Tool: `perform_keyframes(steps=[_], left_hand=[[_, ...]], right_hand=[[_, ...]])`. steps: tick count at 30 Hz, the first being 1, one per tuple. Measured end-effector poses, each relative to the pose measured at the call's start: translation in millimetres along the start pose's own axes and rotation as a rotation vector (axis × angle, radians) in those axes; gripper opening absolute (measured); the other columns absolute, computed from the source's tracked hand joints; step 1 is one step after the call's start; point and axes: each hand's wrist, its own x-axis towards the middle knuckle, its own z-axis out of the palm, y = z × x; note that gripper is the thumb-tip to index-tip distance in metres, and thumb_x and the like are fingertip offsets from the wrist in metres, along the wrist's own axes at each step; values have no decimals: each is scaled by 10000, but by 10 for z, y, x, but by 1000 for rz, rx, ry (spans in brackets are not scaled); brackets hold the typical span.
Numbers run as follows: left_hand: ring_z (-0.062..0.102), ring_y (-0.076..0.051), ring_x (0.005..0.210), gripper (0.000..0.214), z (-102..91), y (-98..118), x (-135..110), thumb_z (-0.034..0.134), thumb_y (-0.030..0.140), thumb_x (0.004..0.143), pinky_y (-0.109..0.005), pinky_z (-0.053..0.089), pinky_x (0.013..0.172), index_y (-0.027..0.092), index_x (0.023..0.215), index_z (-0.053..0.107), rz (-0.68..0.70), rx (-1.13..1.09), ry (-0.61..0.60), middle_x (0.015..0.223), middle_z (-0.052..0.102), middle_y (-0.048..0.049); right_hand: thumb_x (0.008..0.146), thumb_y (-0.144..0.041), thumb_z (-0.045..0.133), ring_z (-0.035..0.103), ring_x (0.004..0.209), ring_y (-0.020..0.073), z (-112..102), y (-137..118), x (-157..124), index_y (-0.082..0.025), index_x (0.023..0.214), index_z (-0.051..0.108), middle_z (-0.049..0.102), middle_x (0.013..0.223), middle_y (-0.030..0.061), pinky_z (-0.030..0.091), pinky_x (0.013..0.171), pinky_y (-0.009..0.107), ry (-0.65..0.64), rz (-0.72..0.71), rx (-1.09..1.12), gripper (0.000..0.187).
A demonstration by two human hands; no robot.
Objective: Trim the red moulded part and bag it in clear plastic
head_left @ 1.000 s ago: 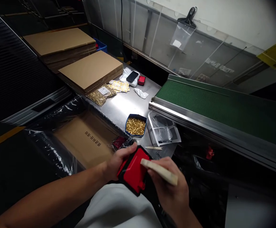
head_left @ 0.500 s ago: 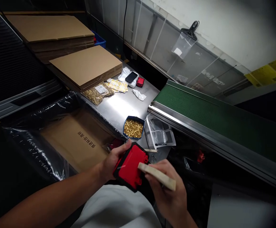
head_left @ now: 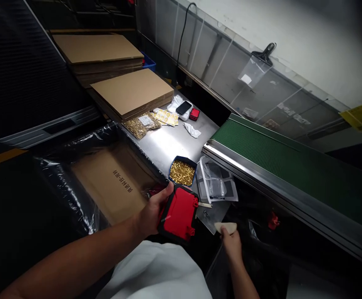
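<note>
My left hand grips a red and black plastic part by its left edge, held flat above my lap. My right hand is lower and to the right of the part, closed on a pale flat stick that points up and left. A blue tray of small gold pieces sits just beyond the part on the steel table. A thin pale stick lies on the table by the part's right corner.
A green conveyor belt runs along the right. Clear plastic bags lie next to the gold tray. A plastic-lined cardboard box stands at left. Stacks of flat cardboard, a phone and a bag of gold pieces lie farther back.
My right hand has drawn the pale stick off the red part and dropped down to the right. The left hand keeps hold of the part. The view shifted slightly.
</note>
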Motion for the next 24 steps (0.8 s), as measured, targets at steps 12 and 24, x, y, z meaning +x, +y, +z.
perform_keyframes(steps=[12,24], left_hand=[[578,-371,1151,835,295,-568,-255,741,526,778,-479,489,971,180,1439,367,400,357,256,1304,560,-209],[370,-333,1358,1092,298,-1178,-45,953,85,405,-354,352,1119,311,1297,365,990,1009,565,1366,409,-83]], right_hand=[[828,-336,633,413,1328,278,378,464,1096,-39,1317,477,556,1254,189,328,1135,421,-112,26,-67,593],[830,-605,587,639,946,159,-62,-680,-928,-154,1221,525,630,1109,112,522,833,287,-1124,-138,964,600]])
